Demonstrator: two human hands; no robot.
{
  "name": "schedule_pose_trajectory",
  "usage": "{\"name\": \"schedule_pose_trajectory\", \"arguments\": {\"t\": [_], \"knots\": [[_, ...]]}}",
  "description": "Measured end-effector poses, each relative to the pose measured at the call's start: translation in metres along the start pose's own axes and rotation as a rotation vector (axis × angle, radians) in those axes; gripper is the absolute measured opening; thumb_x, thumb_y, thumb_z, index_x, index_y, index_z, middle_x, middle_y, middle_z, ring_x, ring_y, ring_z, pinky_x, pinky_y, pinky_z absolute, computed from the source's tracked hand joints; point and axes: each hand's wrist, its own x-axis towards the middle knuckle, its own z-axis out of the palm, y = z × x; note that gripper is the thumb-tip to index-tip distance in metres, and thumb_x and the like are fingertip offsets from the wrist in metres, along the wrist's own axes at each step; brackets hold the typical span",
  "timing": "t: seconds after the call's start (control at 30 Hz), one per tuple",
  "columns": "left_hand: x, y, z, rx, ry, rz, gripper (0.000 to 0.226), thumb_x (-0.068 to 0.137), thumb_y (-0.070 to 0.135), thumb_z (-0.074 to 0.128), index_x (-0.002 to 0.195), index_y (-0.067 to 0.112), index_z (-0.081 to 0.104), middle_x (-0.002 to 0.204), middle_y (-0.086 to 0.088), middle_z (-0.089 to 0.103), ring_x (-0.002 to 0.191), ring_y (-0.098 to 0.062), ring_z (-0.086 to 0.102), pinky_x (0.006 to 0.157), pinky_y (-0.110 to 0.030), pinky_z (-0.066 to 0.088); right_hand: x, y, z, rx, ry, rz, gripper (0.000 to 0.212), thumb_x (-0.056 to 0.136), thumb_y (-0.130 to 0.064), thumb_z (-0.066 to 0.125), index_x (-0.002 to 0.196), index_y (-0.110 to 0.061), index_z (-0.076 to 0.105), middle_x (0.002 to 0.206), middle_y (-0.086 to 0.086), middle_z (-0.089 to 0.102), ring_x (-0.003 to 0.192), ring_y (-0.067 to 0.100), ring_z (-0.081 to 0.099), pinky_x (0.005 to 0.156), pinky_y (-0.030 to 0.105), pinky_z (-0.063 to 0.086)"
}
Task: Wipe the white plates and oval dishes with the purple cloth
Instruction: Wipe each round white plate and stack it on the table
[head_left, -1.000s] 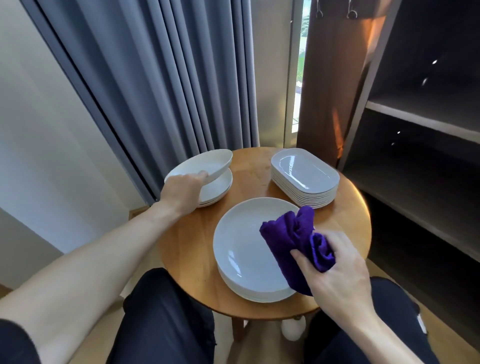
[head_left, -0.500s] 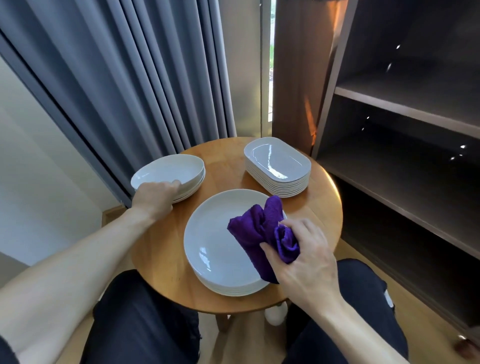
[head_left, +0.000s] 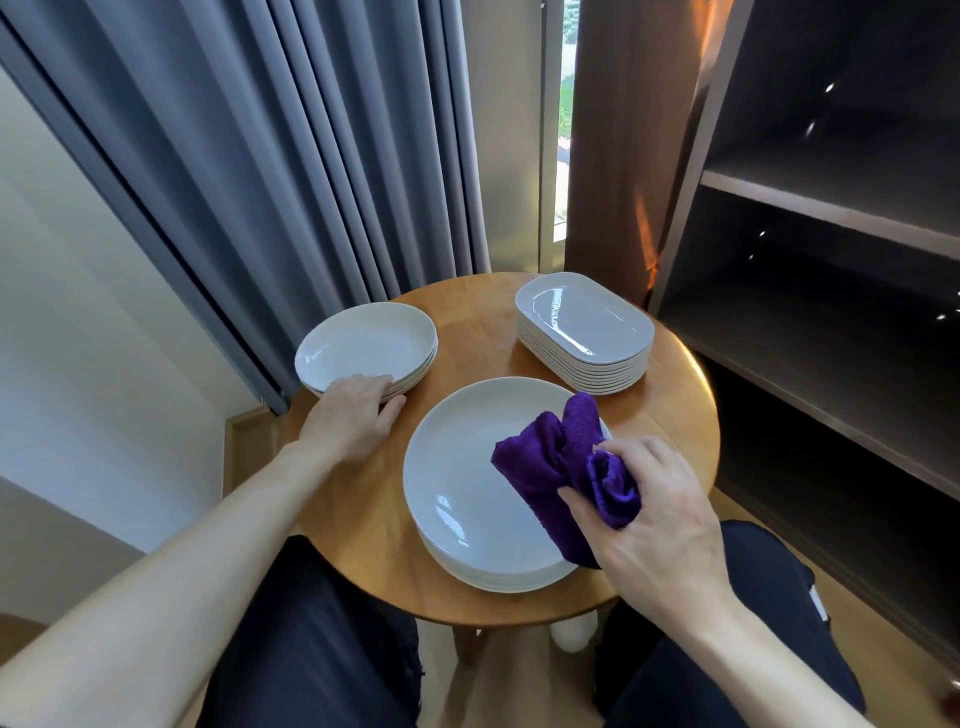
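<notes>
Lower centre of frame, my right hand grips the bunched purple cloth w/ fingers curled, resting it on the top plate of the round stack. Left hand, mid-left, lies flat and relaxed against the near rim of the bowl stack. Oval dishes sit upper right, untouched. I judge wiping of the top plate is starting; next I need circular strokes across it.
</notes>
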Motion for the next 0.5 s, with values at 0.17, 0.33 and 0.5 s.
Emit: {"name": "schedule_pose_trajectory", "arguments": {"t": [0.17,0.33,0.5], "knots": [[-0.067,0.046,-0.011,-0.746,0.08,-0.015,0.072,0.097,0.069,0.034,0.158,0.03,0.034,0.164,0.013,0.032,0.15,0.0,0.026,0.127,-0.038,0.021,-0.001,-0.012,-0.002,-0.303,-0.152,-0.025,0.042,0.084,-0.057,0.074,0.113,-0.027,0.066,0.128,-0.003,0.058,0.117,0.022,0.05,0.093,0.042,0.05],[-0.135,0.077,0.005,-0.968,-0.048,0.037,0.067,0.082,0.093,0.03,0.143,0.071,0.011,0.163,0.039,0.005,0.149,0.016,0.006,0.124,-0.027,0.009,0.007,-0.037,0.001,-0.593,-0.411,-0.12,0.062,0.087,-0.077,0.031,0.127,-0.037,0.058,0.168,-0.007,0.027,0.155,0.034,0.017,0.128,0.052,0.012],[-0.138,0.082,0.009,-1.028,-0.068,0.061,0.096,0.079,0.096,0.023,0.157,0.05,-0.008,0.164,0.035,-0.009,0.148,0.016,-0.008,0.124,-0.025,0.001,0.019,-0.059,0.011,-0.611,-0.638,-0.216,0.063,0.088,-0.063,0.022,0.146,-0.041,0.034,0.154,-0.009,0.041,0.121,0.025,0.049,0.102,0.045,0.037]]}}
